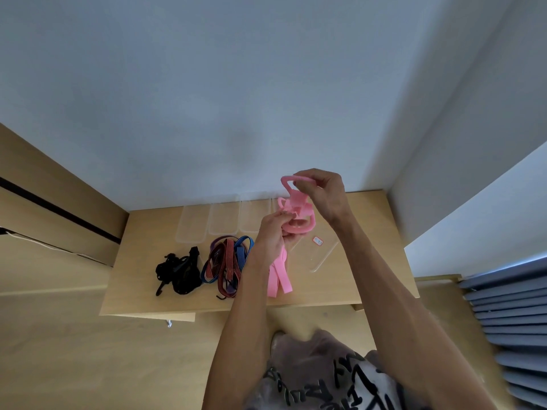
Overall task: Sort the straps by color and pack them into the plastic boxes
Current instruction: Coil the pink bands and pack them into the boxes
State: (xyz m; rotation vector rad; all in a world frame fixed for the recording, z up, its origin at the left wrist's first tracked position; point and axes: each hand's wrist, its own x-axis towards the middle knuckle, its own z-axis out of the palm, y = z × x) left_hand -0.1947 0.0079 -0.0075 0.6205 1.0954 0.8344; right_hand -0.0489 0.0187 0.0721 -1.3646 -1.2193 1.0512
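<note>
I see three clear boxes (222,218) lined up at the table's (340,279) far edge, nothing visible inside. A lid (322,253) carries a red label, unreadable. My left hand (270,232) and right hand (324,192) both pinch the pink strap (293,208), raised above the table. Black straps (179,270) and striped straps (226,261) lie left of it.
</note>
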